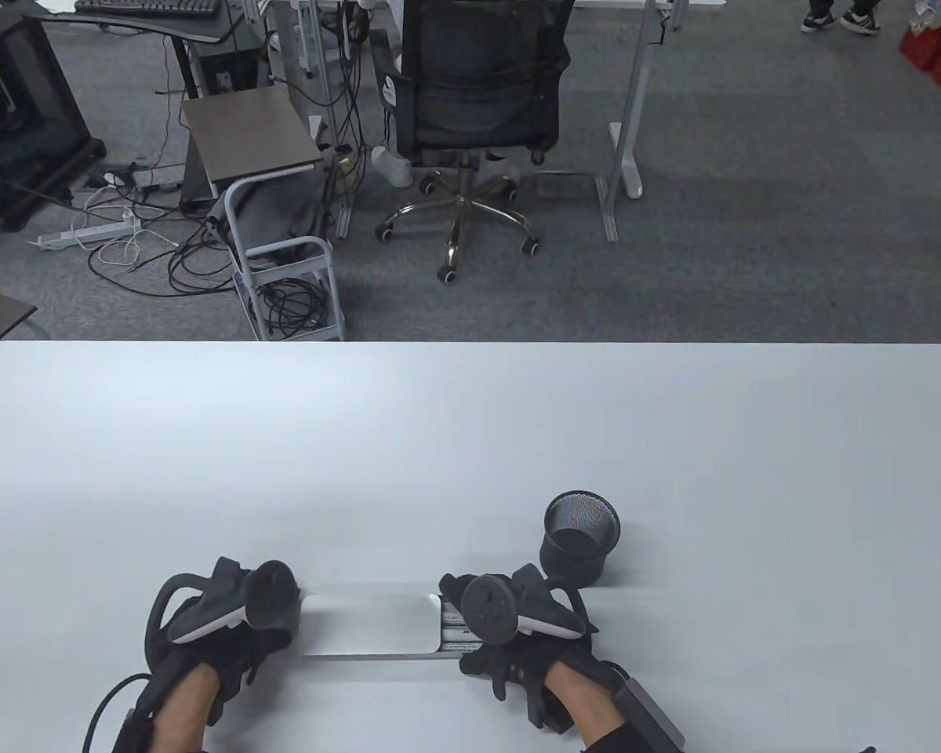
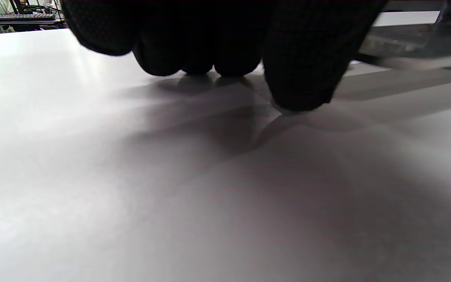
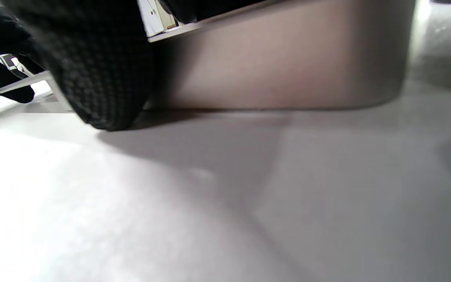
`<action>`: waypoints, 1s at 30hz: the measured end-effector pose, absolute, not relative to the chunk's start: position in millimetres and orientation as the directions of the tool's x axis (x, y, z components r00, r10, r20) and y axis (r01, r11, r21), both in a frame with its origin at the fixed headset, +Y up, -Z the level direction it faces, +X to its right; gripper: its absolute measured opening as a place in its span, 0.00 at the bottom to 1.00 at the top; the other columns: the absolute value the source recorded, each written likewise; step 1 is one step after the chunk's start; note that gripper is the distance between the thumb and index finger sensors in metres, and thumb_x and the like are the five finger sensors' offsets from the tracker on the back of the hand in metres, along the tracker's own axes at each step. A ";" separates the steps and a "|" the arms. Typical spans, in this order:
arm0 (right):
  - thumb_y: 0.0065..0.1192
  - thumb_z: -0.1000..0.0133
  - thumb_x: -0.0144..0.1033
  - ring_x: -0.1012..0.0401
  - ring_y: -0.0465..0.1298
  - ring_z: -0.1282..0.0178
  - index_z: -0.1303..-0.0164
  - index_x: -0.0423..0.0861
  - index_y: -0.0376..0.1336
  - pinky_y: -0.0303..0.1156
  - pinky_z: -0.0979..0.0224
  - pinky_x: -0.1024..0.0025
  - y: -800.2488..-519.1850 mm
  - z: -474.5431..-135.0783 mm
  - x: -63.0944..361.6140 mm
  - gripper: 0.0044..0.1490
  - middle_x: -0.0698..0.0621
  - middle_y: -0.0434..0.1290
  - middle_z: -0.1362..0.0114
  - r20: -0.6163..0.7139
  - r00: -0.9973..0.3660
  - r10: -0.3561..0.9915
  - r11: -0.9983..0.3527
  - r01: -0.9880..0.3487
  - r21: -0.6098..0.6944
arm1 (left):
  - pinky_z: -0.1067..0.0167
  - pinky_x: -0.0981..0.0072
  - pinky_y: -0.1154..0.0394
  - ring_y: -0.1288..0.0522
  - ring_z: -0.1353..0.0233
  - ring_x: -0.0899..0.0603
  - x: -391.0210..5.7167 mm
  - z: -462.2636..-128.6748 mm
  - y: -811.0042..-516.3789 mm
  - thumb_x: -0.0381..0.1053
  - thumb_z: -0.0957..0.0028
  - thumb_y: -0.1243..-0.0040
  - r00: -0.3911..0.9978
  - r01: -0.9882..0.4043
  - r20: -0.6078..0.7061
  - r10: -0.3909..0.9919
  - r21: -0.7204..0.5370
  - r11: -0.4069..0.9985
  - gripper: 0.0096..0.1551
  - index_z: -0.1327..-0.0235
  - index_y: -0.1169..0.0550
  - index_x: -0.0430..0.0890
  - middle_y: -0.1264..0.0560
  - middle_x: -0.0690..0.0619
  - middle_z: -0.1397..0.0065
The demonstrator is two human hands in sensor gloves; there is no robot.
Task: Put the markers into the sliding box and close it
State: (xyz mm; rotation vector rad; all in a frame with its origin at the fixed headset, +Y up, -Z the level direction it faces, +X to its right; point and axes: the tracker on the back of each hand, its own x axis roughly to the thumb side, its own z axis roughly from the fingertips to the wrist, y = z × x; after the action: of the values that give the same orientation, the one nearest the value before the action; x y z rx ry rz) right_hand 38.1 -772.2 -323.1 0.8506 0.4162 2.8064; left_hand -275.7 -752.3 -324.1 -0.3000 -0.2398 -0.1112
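A white sliding box (image 1: 368, 623) lies near the table's front edge between my hands. Its lid covers nearly all of it; a narrow gap at the right end shows markers (image 1: 455, 627) inside. My left hand (image 1: 282, 604) sits at the box's left end. In the left wrist view its fingers (image 2: 194, 55) are curled with the tips on the table, and the box (image 2: 397, 39) lies just beyond the thumb. My right hand (image 1: 459, 620) grips the right end: the thumb (image 3: 100, 70) lies against the box's near wall (image 3: 280, 66) and the other fingers (image 3: 2, 78) reach over the far side.
A black mesh pen cup (image 1: 580, 537) stands just behind my right hand, close to the box's right end. The white table (image 1: 470, 439) stretches wide to the far edge. Beyond it are an office chair and a small cart on the floor.
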 end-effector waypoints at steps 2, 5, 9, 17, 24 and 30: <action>0.66 0.43 0.49 0.50 0.59 0.18 0.23 0.52 0.49 0.58 0.25 0.38 -772.3 -323.3 38.2 0.42 0.53 0.57 0.16 0.515 -0.820 0.251 -0.944 -0.091 0.316 | 0.30 0.46 0.31 0.28 0.24 0.41 -275.1 -324.1 -752.8 0.60 0.60 0.28 0.965 0.140 0.253 -0.068 -0.279 0.950 0.42 0.28 0.27 0.54 0.31 0.52 0.20; 0.66 0.43 0.49 0.50 0.59 0.18 0.23 0.52 0.49 0.58 0.25 0.38 -772.3 -323.5 38.1 0.42 0.53 0.57 0.16 0.514 -0.820 0.251 -0.944 -0.090 0.317 | 0.30 0.46 0.31 0.28 0.25 0.41 -273.0 -323.8 -753.0 0.60 0.60 0.29 0.964 0.144 0.258 -0.072 -0.273 0.951 0.42 0.28 0.27 0.54 0.30 0.52 0.20; 0.66 0.43 0.49 0.50 0.59 0.18 0.23 0.52 0.49 0.59 0.25 0.38 -772.2 -323.7 38.1 0.43 0.53 0.57 0.16 0.514 -0.820 0.250 -0.945 -0.091 0.314 | 0.31 0.47 0.30 0.27 0.25 0.41 -271.5 -323.9 -753.6 0.58 0.60 0.29 0.963 0.142 0.261 -0.070 -0.267 0.953 0.42 0.29 0.27 0.54 0.30 0.52 0.21; 0.67 0.43 0.49 0.50 0.59 0.18 0.23 0.52 0.49 0.59 0.25 0.39 -772.3 -324.1 38.4 0.43 0.53 0.58 0.16 0.516 -0.818 0.253 -0.946 -0.096 0.310 | 0.31 0.47 0.30 0.26 0.26 0.41 -265.4 -323.9 -754.5 0.57 0.62 0.30 0.957 0.155 0.279 -0.081 -0.254 0.955 0.41 0.29 0.27 0.55 0.29 0.52 0.21; 0.66 0.43 0.50 0.50 0.58 0.18 0.23 0.52 0.48 0.59 0.25 0.38 -772.7 -324.2 38.7 0.44 0.53 0.57 0.16 0.515 -0.817 0.258 -0.944 -0.100 0.314 | 0.31 0.47 0.29 0.26 0.27 0.41 -260.1 -323.9 -756.2 0.56 0.62 0.30 0.956 0.145 0.284 -0.071 -0.248 0.958 0.41 0.30 0.27 0.55 0.29 0.52 0.22; 0.68 0.43 0.47 0.50 0.58 0.18 0.22 0.53 0.47 0.58 0.25 0.38 -773.1 -324.5 39.0 0.45 0.54 0.57 0.15 0.512 -0.817 0.266 -0.942 -0.108 0.318 | 0.32 0.47 0.29 0.25 0.28 0.41 -248.2 -322.6 -757.6 0.57 0.60 0.31 0.948 0.118 0.317 -0.040 -0.231 0.966 0.39 0.31 0.27 0.54 0.28 0.51 0.23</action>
State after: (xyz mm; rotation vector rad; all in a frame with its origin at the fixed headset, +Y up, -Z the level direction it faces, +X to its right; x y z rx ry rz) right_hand 39.0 -773.1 -324.5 0.8462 0.4102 2.7888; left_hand -248.2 -757.6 -322.6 -0.2507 -0.3157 -0.0817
